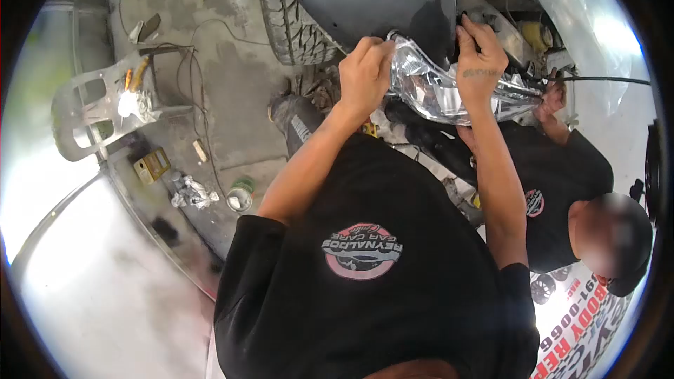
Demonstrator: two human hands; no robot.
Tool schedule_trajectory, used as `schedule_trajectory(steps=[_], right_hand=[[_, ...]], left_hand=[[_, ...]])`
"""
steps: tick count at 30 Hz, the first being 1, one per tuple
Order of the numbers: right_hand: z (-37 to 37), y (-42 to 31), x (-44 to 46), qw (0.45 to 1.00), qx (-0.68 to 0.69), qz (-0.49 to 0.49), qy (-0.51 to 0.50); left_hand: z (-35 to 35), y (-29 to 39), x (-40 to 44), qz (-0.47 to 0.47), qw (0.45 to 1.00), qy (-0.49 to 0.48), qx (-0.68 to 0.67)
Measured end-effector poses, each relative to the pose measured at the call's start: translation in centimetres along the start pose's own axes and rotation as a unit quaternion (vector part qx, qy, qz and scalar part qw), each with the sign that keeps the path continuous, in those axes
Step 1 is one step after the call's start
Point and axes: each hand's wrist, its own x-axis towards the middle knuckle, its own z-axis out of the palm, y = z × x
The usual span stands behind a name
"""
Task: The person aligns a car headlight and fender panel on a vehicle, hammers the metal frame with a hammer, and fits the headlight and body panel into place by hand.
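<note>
1. Two bare hands share the work in the head view: the left hand (364, 77) is pinched on the near-left upper corner of a clear headlight (428, 90), and the right hand (483, 60) reaches over its middle, fingers bent to the edge of the dark grey body panel (379, 0). Whether the right fingertips grip anything there, I cannot tell.
2. The step in hand looks to be lining up the headlight's upper edge with that panel; this is a judgement. The next move seems to call for small, even shifts, with the far end supported.
3. The headlight lies below the panel's lower edge, left corner at the left fingers, middle partly behind the right hand and forearm, tapering end running off to the right.
4. A co-worker's hand (554, 97) is at that tapering end; another hand (467, 137) shows beneath the headlight, its grip mostly hidden.
</note>
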Motion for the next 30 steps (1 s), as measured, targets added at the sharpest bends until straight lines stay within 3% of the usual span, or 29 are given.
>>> schedule_trajectory(steps=[7,9,12,15,19,20,23,25,30], right_hand=[[0.1,0.3,-0.1,0.999,0.015,-0.026,0.013],[0.2,0.2,0.0,0.999,0.012,-0.032,0.011],[0.0,0.6,-0.2,1.0,0.004,-0.028,0.005],[0.2,0.9,0.0,0.999,0.006,-0.034,0.003],[0.0,0.6,0.0,1.0,0.01,-0.015,-0.003],[0.0,0.6,0.0,1.0,0.009,-0.014,-0.001],[0.0,0.6,0.0,1.0,0.019,-0.016,-0.001],[0.0,0.5,0.0,1.0,0.008,-0.022,0.009],[0.0,0.9,0.0,0.999,0.018,-0.031,0.011]], left_hand=[[1.4,1.9,-2.8,-0.049,0.998,0.026,-0.02],[1.0,2.2,-4.2,-0.035,0.999,0.003,-0.01],[1.3,2.9,-6.7,-0.071,0.99,-0.118,0.025],[1.2,3.8,-7.6,-0.091,0.988,-0.125,-0.009],[0.4,2.7,-8.0,-0.155,0.978,-0.078,-0.115],[0.5,2.9,-7.7,-0.237,0.959,-0.009,-0.155],[-1.1,0.8,-5.2,-0.304,0.94,0.055,-0.147],[-1.2,-0.2,-3.0,-0.246,0.961,0.102,-0.068],[0.0,-1.1,-2.5,-0.281,0.954,0.103,-0.014]])
